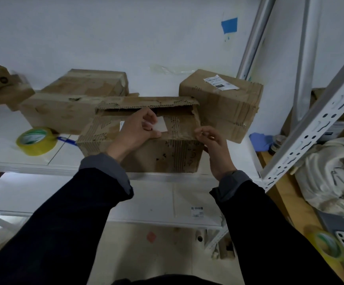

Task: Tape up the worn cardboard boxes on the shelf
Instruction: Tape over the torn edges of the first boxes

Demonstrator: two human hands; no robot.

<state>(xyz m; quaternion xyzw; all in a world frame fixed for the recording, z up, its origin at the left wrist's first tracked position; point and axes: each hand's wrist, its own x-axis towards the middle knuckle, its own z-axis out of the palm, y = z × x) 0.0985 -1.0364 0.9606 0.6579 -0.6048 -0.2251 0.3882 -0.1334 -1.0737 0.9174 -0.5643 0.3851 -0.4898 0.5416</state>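
A worn cardboard box (146, 157) with ragged, peeling edges stands at the front of the white shelf (68, 159); its top flap gapes at the back. My left hand (138, 130) lies on the box top, fingers curled over a white label (161, 125), thumb along the front edge. My right hand (213, 141) hovers at the box's top right corner with fingers loosely curled and nothing visible in them. A yellow roll of tape (36, 140) lies on the shelf left of the box.
Three more battered boxes stand behind: one back left (74, 103), one back right (222, 103), one at the far left (0, 87). A blue-handled tool (67, 140) lies by the roll. A perforated shelf post (310, 130) rises at right, with cloth, another tape roll (327, 246) and a phone beyond.
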